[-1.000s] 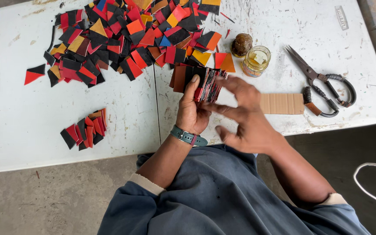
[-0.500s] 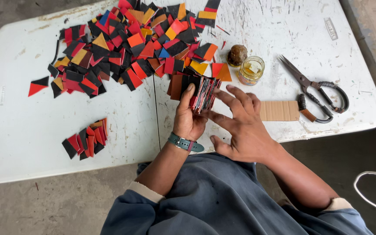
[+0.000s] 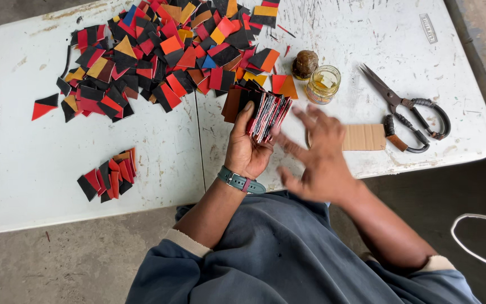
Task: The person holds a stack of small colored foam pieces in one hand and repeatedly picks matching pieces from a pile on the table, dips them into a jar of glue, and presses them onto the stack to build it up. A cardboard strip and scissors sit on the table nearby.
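**Right hand lifts off the stack of cut pieces**

Half a second ago the right hand (image 3: 316, 160) lay with its fingers against the stack of pieces (image 3: 266, 115); now it has drawn back toward the person's body and hangs open, fingers spread and blurred with motion, holding nothing. It hovers just beside the stack, over the near edge of the white worktop (image 3: 23, 186).

The left hand (image 3: 247, 147) is closed around the stack, palm up, thumb laid along its left side, the forearm running in from below with a teal watch (image 3: 241, 181) at the wrist. The stack sits upright in the grip, its red, black and pale edges fanned toward the right.

A small glass jar (image 3: 322, 84) stands on the worktop just beyond the right hand, with yellowish liquid in it. Its brown lid (image 3: 305, 64) lies touching or just beside it. Right of the jar lie scissors (image 3: 406, 110) and a tan cardboard rectangle (image 3: 363, 137). A big heap of loose pieces (image 3: 158, 56) covers the far side, and a small row (image 3: 109, 174) lies apart at the near left.
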Available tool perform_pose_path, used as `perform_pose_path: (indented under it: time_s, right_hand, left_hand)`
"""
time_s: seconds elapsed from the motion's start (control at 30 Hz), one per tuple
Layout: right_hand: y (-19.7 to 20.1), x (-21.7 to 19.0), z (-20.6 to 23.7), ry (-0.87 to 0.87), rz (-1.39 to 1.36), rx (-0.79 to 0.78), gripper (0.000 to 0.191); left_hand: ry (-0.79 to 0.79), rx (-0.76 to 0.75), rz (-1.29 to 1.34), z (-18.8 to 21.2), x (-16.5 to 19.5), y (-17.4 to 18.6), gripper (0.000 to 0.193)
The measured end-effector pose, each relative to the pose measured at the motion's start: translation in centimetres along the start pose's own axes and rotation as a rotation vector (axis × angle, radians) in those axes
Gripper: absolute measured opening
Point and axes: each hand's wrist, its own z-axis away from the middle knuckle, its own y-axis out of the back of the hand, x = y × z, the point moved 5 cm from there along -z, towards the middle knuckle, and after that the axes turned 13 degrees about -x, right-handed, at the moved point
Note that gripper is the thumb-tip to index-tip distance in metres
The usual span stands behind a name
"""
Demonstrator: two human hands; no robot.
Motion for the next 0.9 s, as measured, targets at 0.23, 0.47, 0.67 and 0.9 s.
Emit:
perform_pose_path:
  time_s: [0.23,0.47,0.67,0.9]
  right_hand:
    - [-1.2,-1.2,0.7,0.103,0.05,-0.044,0.053]
    - [1.3,7.3,4.5,-0.244,-0.352,0.301,0.071]
    - [2.9,14.0,7.7,-0.575,-0.241,0.273,0.103]
    - [2.3,16.6,9.0,-0.792,0.015,0.106,0.112]
  left_hand:
    - [-0.097,-0.073,-0.117,-0.6,1.0,-0.3,0.034]
    - [-0.044,-0.353,-1.028,-1.6,8.2,-4.5,0.065]
    - [0.27,-0.604,-1.753,-10.3,9.5,-12.0,0.087]
    - [0.738,-0.796,-2.07,-19.9,0.8,-19.3,0.07]
